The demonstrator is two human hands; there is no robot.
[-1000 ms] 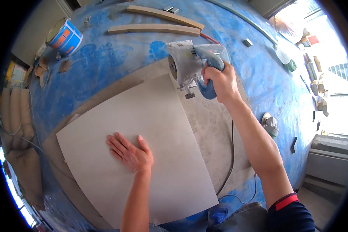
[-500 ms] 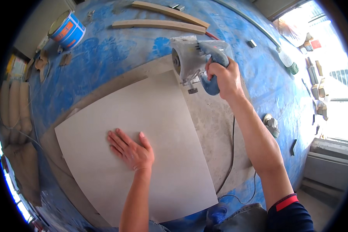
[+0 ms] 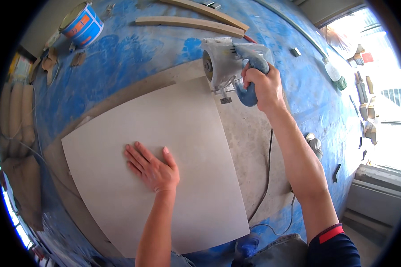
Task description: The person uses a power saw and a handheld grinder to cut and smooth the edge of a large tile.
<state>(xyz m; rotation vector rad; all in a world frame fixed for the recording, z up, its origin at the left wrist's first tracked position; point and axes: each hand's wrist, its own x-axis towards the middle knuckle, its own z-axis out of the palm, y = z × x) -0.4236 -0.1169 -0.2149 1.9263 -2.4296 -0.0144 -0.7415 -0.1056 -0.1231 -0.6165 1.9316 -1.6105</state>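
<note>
A large pale tile lies flat before me on a dusty grey board. My left hand is spread palm down on the tile, left of its middle, holding nothing. My right hand is wrapped round the blue-grey handle of a handheld circular saw. The saw is at the tile's far right corner, its round disc housing facing left. A knob on its near side sits just beyond the tile's right edge. Whether the blade touches the tile is hidden.
Two wooden strips lie beyond the saw. A blue paint can stands far left. The saw's dark cord runs along the board on the right. A small grinder-like tool rests right of my forearm. Rolled brown material lines the left side.
The whole view has shifted slightly, with far things sitting higher and further right. Against the tile, my left hand and the saw in my right hand keep about the same places.
</note>
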